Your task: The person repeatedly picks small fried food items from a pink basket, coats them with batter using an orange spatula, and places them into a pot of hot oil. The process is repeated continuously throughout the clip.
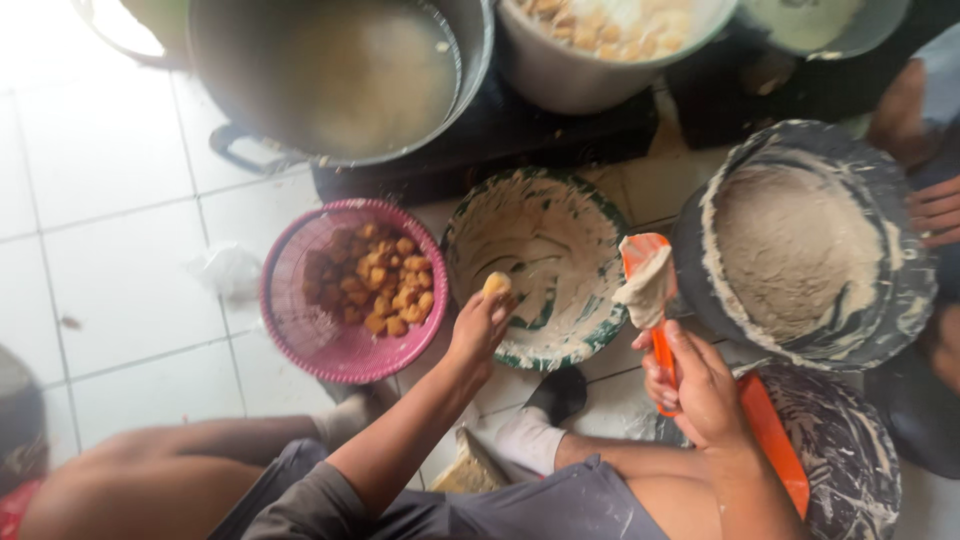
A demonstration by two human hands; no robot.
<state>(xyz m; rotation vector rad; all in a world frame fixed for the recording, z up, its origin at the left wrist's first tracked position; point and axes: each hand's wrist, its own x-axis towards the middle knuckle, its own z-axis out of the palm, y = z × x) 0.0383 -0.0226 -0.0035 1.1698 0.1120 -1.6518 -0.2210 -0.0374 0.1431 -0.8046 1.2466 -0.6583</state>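
Observation:
My left hand holds a small fried piece at its fingertips, over the near rim of a green-and-white bowl smeared with pale batter. My right hand grips the orange handle of a spatula whose blade carries a lump of batter, raised between that bowl and a big dark basin holding a mound of pale dough. A pink plastic basket with several golden fried pieces sits left of the bowl.
A large metal pot of cloudy liquid and a second pot with fried pieces stand on a black stove at the top. Another person's hand shows at the right edge. White floor tiles lie on the left.

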